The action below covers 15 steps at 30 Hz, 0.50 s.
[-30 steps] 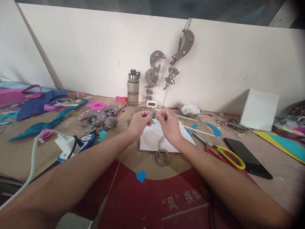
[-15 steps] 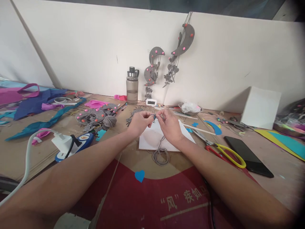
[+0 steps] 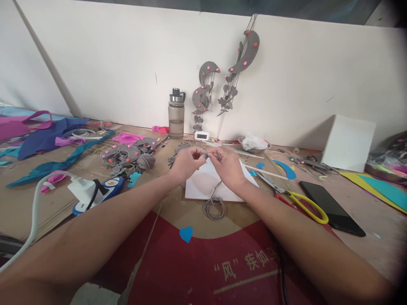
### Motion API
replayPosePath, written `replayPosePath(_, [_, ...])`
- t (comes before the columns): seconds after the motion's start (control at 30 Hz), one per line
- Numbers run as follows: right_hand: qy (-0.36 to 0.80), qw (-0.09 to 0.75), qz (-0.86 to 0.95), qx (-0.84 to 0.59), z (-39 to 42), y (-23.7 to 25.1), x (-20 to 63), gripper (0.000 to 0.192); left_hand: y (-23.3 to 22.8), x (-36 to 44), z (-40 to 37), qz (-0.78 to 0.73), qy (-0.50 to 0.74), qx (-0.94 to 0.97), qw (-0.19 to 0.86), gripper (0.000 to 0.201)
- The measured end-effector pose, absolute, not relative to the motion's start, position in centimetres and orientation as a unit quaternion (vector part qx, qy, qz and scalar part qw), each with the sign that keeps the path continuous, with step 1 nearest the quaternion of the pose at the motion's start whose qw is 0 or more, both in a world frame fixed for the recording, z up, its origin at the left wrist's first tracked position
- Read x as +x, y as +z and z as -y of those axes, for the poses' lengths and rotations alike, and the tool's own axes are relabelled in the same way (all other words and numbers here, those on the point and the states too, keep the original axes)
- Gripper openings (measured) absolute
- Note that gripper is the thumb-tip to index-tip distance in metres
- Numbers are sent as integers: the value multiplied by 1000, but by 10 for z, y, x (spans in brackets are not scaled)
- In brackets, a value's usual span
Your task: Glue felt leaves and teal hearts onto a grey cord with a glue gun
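My left hand (image 3: 188, 163) and my right hand (image 3: 228, 167) meet over a white sheet of paper (image 3: 200, 188), their fingertips pinched together. Between them is a small dark grey piece (image 3: 206, 156), mostly covered by the fingers, so its shape cannot be made out. Grey yarn (image 3: 215, 208) runs down from under my right hand and lies in a loose coil at the paper's front edge. Closer to me, a blue heart cutout (image 3: 186, 234) rests on the red and brown cardboard (image 3: 178, 267).
Yellow-handled scissors (image 3: 307, 207) and a black phone (image 3: 330, 208) lie to the right. Left are a grey yarn ball (image 3: 146, 161), felt pieces with pink dots (image 3: 119, 156) and a white charger (image 3: 83, 192). A water bottle (image 3: 176, 116) and small digital clock (image 3: 201, 135) stand behind.
My fingertips have shifted very slightly around the small grey piece, which shows a little less. Both hands otherwise keep their place, and the yarn coil lies as before.
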State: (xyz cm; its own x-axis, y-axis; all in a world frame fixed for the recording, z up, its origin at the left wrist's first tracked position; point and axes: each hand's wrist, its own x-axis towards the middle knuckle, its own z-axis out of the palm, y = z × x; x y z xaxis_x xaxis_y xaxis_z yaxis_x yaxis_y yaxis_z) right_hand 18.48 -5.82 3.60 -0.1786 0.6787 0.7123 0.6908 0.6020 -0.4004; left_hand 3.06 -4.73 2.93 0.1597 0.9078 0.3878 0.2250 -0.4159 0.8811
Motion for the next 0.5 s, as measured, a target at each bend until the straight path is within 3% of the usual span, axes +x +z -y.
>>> replayPosePath(0.27, [50, 465, 736, -490, 53, 31, 186, 10, 31, 26, 45, -401, 451, 707, 369, 18])
replayPosePath(0.5, [-24, 434, 774, -460, 56, 28, 185, 8, 40, 23, 48, -451, 412, 708, 354, 15])
